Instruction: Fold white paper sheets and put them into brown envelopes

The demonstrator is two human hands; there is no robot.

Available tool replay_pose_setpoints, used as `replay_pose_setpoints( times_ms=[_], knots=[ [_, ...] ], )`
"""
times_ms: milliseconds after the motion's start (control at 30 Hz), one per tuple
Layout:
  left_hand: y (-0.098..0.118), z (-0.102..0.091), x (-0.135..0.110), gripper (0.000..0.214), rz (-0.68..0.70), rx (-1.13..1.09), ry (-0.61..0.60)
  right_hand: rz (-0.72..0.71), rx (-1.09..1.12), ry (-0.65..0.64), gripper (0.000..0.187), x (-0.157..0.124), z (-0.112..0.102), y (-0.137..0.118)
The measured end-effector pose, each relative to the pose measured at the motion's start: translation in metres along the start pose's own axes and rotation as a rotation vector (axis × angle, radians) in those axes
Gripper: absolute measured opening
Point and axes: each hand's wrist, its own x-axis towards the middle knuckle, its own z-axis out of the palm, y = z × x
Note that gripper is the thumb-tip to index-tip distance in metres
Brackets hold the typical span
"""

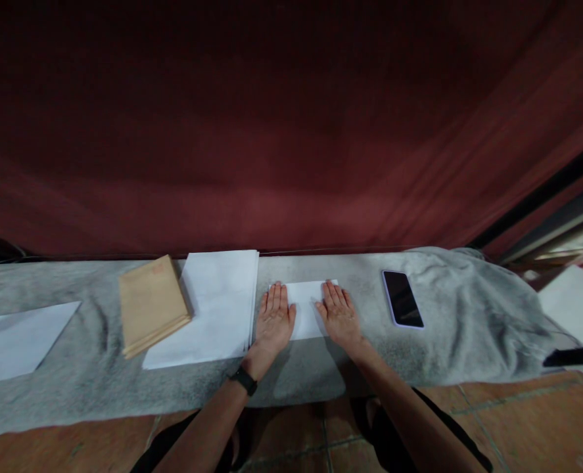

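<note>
White rectangular sheet of paper (305, 302) lies flat beneath the left hand (275, 322) and the right hand (340, 316), its middle bare between them, on the grey cloth-covered counter (449, 335). From my remote seat I see neither grip closed round anything: both are laid palm down, fingers straight and nearly together, thumbs angled inward. One presses at each end of the sheet, which I judge holds it level and stops it skidding. The light is dim, so I can't tell whether the paper is one layer or folded. Just left of my left grip sits a stack of larger white paper sheets (225, 299), placed, I'd say, within easy reach. A light-brown rectangular paper bundle (154, 299) lies further left, overlapping that stack, perhaps weighing it down. Well apart, farthest left, rests a loose white sheet (18, 341). Right of my right grip, a black-screened smartphone in a pale purple case (403, 299) lies face up, probably set there to leave the paper free.
</note>
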Motion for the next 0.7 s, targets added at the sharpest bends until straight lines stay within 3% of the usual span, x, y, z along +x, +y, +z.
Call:
replay_pose_setpoints(
  times_ms=[500, 600, 700],
  knots=[
    [-0.01, 0.005, -0.009, 0.061, -0.095, -0.034, 0.01, 0.09, -0.045, -0.018, 0.059, -0.017, -0.006, 0.026],
    [-0.008, 0.003, -0.014, 0.061, -0.084, -0.057, 0.066, 0.119, -0.028, 0.006, 0.059, -0.021, -0.009, 0.022],
    [0.004, -0.001, -0.023, 0.062, -0.005, -0.094, 0.103, 0.046, 0.043, 0.011, 0.06, -0.024, -0.014, 0.007]
  ],
)
